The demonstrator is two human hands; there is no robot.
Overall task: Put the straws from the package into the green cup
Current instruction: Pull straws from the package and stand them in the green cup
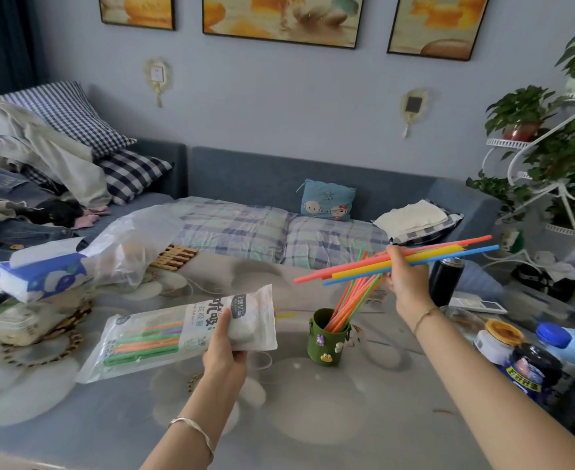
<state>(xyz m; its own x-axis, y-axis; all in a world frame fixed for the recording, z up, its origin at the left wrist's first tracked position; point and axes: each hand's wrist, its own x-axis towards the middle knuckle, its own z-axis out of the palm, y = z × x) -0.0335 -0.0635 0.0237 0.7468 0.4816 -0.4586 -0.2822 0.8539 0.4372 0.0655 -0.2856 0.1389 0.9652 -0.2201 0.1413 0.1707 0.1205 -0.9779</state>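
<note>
- A bundle of straws [394,262] is clamped in the fingers of the right hand [402,276], right of centre in the frame, lying nearly level above and slightly right of the green cup [328,346].
- The green cup stands on the worktop [313,418] at centre and already holds thin straws leaning to the upper right.
- The package [184,334], left of centre, is gripped at its open end by the fingers of the left hand [223,354]; green, orange and purple straws are seen inside it.
- To do this step well, the bundle is best tipped upright first, its lower ends evened and aimed at the free side of the mouth.
- A slow release is advised, as the light cup is judged likely to tip.
</note>
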